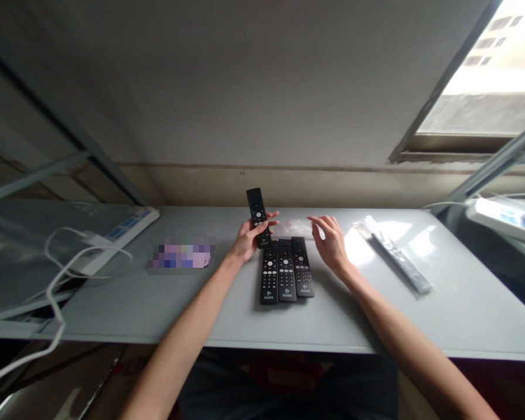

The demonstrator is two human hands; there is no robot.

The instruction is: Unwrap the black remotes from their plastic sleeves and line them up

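The left hand (245, 240) grips a black remote (255, 204) by its lower half, thumb across the front and fingers behind, the upper half standing clear of the grasp. This remote is a slim, straight bar with a dark face turned toward the camera; its top end leans a little to the left. A round white button sits near its middle, with small pale marks around it and pale lettering near the bottom end, too small to read. It is above the grey table (227, 324), its lower end in front of the top of the nearest of three matching remotes (286, 286). Those three lie face up, side by side, the rightmost slightly askew and set a bit farther back. Each is black, with one white round button, a row of pale oval keys, a grid of small keys below and a whitish logo at the near end. The right hand (331, 242) has its fingers loosely curved and thumb apart, holding nothing visible, just beside some clear plastic (291, 226) and near the rightmost remote
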